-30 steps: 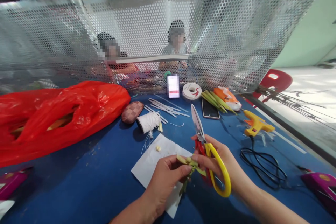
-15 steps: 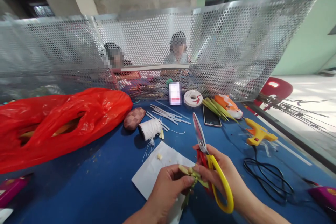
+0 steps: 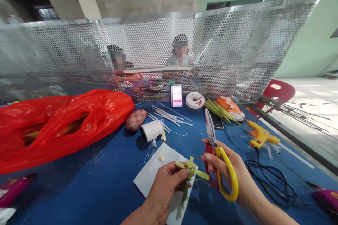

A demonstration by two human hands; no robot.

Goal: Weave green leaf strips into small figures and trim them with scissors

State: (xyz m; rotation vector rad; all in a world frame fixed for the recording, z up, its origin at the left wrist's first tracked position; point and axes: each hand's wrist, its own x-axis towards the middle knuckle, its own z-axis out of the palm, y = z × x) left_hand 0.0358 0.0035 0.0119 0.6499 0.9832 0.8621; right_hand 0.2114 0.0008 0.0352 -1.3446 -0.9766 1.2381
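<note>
Half-curled, the left hand pinches a small green sprig above the white paper, near its right edge, likely gripped at one side so the other leaf-like pieces stay free. Just right of the paper, the right hand curls around the scissors by their handles, blades pointing away (nearly together, presumably kept clear of the sprig). Its forearm slants in from the right; the left forearm crosses the paper's near-left edge.

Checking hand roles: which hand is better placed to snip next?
Probably the right hand: it holds the silver-bladed scissors with red and yellow handles; the left hand pinches a leafy green sprig.
</note>
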